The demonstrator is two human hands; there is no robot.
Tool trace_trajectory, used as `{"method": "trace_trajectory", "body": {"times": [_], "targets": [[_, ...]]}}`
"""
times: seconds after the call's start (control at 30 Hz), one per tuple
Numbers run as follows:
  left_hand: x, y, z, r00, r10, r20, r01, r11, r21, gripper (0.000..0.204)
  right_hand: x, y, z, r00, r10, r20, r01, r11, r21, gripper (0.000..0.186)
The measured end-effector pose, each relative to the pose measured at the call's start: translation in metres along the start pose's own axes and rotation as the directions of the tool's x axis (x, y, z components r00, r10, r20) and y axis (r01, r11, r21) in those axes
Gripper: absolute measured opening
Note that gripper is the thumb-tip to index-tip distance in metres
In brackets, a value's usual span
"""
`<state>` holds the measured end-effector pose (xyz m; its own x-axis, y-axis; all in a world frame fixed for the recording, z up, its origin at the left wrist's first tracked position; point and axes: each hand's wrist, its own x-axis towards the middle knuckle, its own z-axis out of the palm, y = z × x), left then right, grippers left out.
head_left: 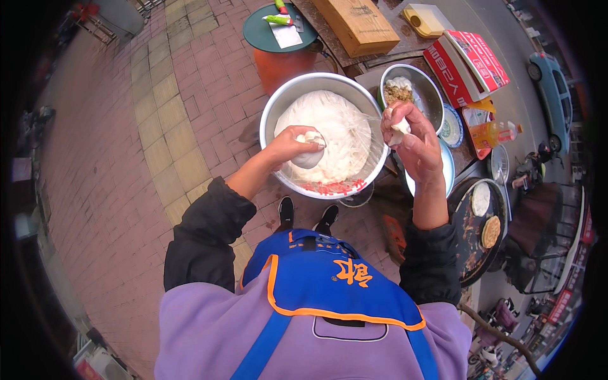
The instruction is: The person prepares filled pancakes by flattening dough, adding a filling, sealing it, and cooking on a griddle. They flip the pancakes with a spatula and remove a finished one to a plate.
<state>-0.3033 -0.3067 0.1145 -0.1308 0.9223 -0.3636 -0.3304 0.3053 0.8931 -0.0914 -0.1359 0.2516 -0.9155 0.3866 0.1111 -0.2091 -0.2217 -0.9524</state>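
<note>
Left hand [292, 144]: reaches into the large metal basin [278, 101], fingers curled in a pinching grip on a lump pulled from the white dough mass [339, 130]
Right hand [411, 142]: raised over the basin's right rim, grip closed around a small piece of dough [399, 130]
Dough mass: fills the basin, partly under clear plastic film [373, 136]
Smaller metal bowl [430, 95]: just right of the basin, holding minced filling [399, 92]
Round griddle [472, 247]: lower right, with two flat cakes, one pale [481, 199], one browned [491, 232]
Ground: red brick paving [114, 190], the person's black shoes below the basin
Clothing: black sleeves, blue apron [329, 285] with orange trim
</note>
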Motion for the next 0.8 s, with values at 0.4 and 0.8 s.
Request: {"method": "trace_trajectory", "body": {"times": [0.4,0.8], "targets": [[-0.014,-0.014,0.005,0.997,0.029,-0.067,-0.055,0.904,-0.425,0.035,-0.023,0.184,-0.007,0.984,0.097,-0.149,-0.138,-0.114,-0.984,0.034],[-0.015,0.077,0.115,0.894,0.383,-0.232,0.002,0.514,0.858,0.093,0.012,0.135,0.045,0.813,0.412,-0.411,0.142,0.545,0.827,0.067]]}}
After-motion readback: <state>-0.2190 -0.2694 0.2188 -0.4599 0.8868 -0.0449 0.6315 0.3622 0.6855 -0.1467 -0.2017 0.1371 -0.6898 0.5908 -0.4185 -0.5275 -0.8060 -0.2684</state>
